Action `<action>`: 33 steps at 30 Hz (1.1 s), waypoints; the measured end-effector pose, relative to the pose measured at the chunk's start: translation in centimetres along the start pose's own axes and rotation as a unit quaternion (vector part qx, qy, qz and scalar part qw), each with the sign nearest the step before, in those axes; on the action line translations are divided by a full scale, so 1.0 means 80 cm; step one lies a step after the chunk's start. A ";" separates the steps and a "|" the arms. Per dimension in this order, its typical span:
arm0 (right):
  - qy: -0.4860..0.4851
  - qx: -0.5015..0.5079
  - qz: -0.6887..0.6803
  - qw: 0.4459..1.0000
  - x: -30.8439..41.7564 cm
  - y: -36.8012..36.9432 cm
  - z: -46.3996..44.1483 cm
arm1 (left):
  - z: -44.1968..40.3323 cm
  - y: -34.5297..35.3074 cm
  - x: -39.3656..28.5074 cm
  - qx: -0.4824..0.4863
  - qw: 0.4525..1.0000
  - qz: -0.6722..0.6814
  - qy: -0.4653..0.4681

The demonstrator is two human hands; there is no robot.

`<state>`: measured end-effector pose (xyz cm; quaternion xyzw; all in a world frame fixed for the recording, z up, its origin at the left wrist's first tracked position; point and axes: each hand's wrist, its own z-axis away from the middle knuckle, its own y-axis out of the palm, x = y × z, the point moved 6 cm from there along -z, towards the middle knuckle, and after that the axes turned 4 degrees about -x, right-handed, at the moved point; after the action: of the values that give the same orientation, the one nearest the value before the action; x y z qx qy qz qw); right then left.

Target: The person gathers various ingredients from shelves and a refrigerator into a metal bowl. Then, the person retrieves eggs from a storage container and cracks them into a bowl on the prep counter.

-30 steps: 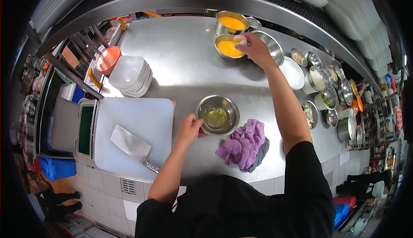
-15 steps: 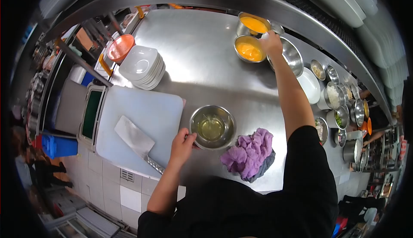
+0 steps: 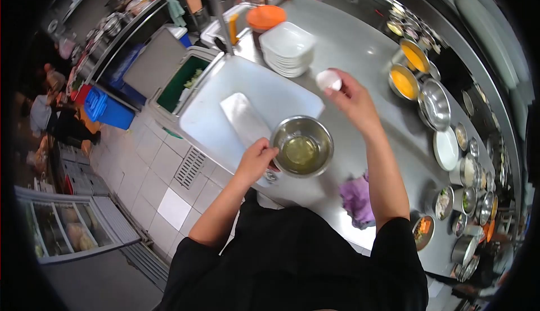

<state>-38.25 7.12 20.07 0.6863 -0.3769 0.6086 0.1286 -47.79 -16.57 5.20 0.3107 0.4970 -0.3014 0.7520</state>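
My left hand point(image 3: 257, 162) grips the left rim of a metal bowl point(image 3: 323, 156), which holds a clear, pale yellow liquid point(image 3: 301, 151) like egg white. The bowl overlaps the near right part of a white cutting board point(image 3: 208, 106); I cannot tell whether it is lifted. On the board lies a cleaver point(image 3: 243, 117), its handle mostly hidden by my hand and the bowl. Up and to the right of the bowl, my right hand point(image 3: 354, 102) pinches a white eggshell point(image 3: 328, 80) above the steel table. A purple cloth point(image 3: 358, 199) lies beneath my right forearm.
White square bowls point(image 3: 288, 46) are stacked behind the board, near an orange bowl point(image 3: 266, 17). Two metal bowls of orange yolk point(image 3: 404, 81) stand far right, with several ingredient bowls along that side. An open bin point(image 3: 183, 77) adjoins the board's left edge.
My right hand has come back from the yolk bowls toward me with the eggshell. The bowl in my left hand now overlaps the board and cleaver handle. My view has turned left.
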 end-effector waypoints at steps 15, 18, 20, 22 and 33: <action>-0.140 0.182 0.094 0.969 0.042 0.427 -0.163 | 0.020 -0.257 -0.060 0.006 0.993 -0.120 0.019; -0.069 0.132 0.129 0.980 0.045 0.326 -0.082 | 0.001 -0.240 -0.060 0.046 0.991 -0.128 0.005; -0.010 0.014 0.111 0.994 0.028 0.247 -0.023 | -0.014 -0.214 -0.061 0.115 0.987 -0.115 -0.009; 0.035 -0.129 0.060 0.989 -0.008 0.169 0.044 | -0.028 -0.172 -0.061 0.155 0.982 -0.101 -0.022; 0.313 -0.560 -0.111 0.759 -0.102 -0.033 0.533 | -0.048 0.163 -0.013 0.394 0.913 -0.095 -0.049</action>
<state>-4.78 -15.26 3.52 0.3001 -0.5105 0.4518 0.6672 -40.37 -5.33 7.17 0.5182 0.3273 -0.5575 0.5599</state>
